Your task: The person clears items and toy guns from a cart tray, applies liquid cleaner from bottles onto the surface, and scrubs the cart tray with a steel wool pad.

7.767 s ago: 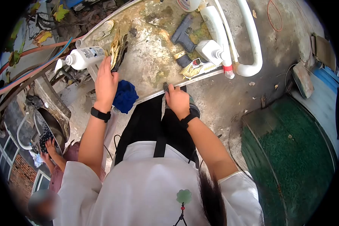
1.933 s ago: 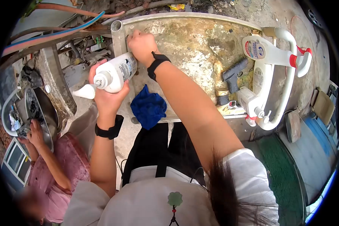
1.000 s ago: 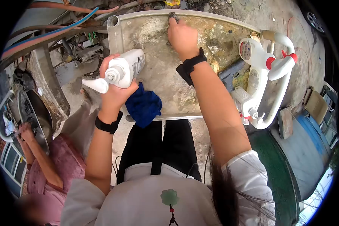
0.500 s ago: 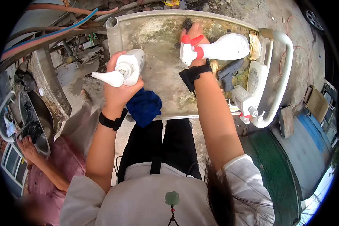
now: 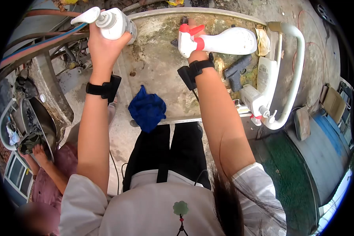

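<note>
My left hand (image 5: 106, 49) is wrapped around a white pump bottle (image 5: 116, 25) at the far left corner of a stained, worn cart top (image 5: 153, 67). My right hand (image 5: 194, 29) is closed at the neck of a white spray bottle (image 5: 230, 41) with a red trigger, its body lying sideways toward the right. Most of that hand is hidden behind the spray head. A crumpled blue cloth (image 5: 147, 108) lies at the near left edge. Right of my forearm are a black pistol-shaped object (image 5: 238, 72), a white bottle (image 5: 265, 74) and another white pump bottle (image 5: 253, 98).
A white tubular handle (image 5: 299, 74) bounds the cart's right end. Hoses (image 5: 43, 47) run along the left. At lower left, a person in a pink top (image 5: 53, 173) has both hands at a metal basin (image 5: 47, 149). Green matting (image 5: 289, 177) covers ground at right.
My left hand has carried the pump bottle away from me and leftward, from beside the blue cloth to the far corner. My right hand and the spray bottle have shifted slightly left and away.
</note>
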